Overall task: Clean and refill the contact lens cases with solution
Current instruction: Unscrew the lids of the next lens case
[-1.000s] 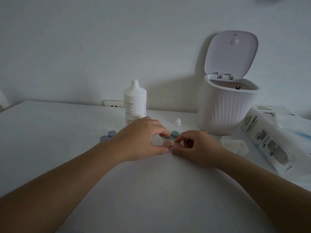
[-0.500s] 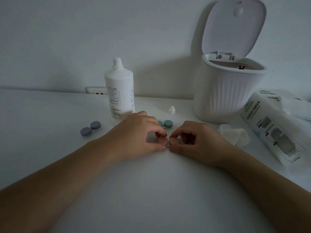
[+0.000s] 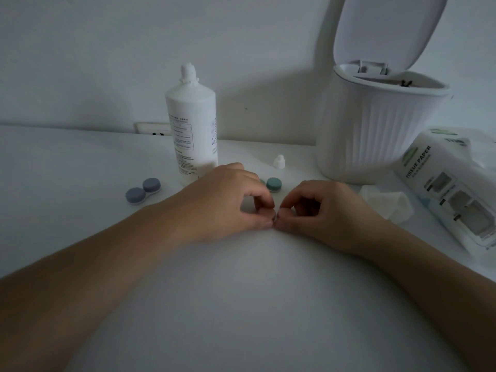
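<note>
Both hands rest low on the white table [image 3: 80, 167], fingertips meeting at its middle. The left hand [image 3: 225, 200] has its fingers curled with thumb and forefinger pinched together, and the right hand [image 3: 322, 210] mirrors it, thumb and forefinger closed toward the same spot. Something small sits between the 2 pinches, but it is hidden by the fingertips and I cannot tell what it is.

Just behind the left hand's knuckles lies a green lens case [image 3: 273, 183], 1 of its caps in plain sight and the other mostly covered by the hand. Well to the left lies a purple lens case [image 3: 143, 191] with both caps on. The white solution bottle [image 3: 192, 124] stands upright behind the left hand, its nozzle uncapped; its label text is too small to read. The bottle's small white cap [image 3: 279, 161] stands on the table between the bottle and the bin.

At the back right stands a ribbed white bin [image 3: 375, 135] with its lid raised. Beside it a white pack reads "TISSUE PAPER" [image 3: 453, 189], and a crumpled tissue [image 3: 386, 202] lies just in front, near the right wrist. A wall socket [image 3: 153, 129] shows behind the bottle.
</note>
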The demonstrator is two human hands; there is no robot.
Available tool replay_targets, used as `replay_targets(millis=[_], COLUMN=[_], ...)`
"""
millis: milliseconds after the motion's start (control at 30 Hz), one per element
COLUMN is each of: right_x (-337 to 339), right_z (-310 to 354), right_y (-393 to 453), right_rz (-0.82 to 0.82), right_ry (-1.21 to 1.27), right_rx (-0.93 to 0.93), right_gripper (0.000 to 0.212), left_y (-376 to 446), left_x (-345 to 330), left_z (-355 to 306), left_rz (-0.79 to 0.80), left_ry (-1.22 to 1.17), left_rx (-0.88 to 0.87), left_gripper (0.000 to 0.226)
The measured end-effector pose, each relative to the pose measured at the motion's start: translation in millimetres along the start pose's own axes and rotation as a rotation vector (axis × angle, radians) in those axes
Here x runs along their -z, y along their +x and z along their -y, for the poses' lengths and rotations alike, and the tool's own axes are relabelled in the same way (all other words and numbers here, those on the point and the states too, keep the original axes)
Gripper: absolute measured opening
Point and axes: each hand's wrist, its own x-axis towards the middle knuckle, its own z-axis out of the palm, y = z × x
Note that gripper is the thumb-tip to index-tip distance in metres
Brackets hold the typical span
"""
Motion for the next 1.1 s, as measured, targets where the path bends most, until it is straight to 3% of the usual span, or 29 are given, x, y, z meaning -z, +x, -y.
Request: replay_targets(millis=[167,467,633,800,933,1100], right_x=[-1.7,2.3,1.7,3.4,5.4,4.6], right_z=[2.1,6.8,9.2,10.5,11.2,10.8], right_y=[0.5,0.3,-1.4,-3.0,-4.2,-1.8], right_rz=[0.01,0.062,0.092,0.055,0.014,-0.019], right_ry=[-0.024,-0.098,-0.091,-0.131,-0.102,-0.108], right_rx=[0.01,0.064,0.081,0.155,0.15,0.131], right_gripper=[0.019,0.02,0.009,0.009,0.024,0.01], left_y=[1.3,1.2,1.5,-0.2,-0.9,-0.1], left_x=[-1.5,-3.2,-3.2,-3.2,-2.7,-1.6], left_z=[-0.6,-1.6,-1.5,-0.6,-0.1,0.2], left_rz=[0.012,0.02,0.033,0.013,0.003,0.021], left_ry=[0.012,-0.016,0.004,-0.012,-0.01,-0.018], left_rx=[-0.003,0.002,0.008,0.018,0.019,0.022], left_gripper=[0.015,0.014,0.012,0.014,0.018,0.019])
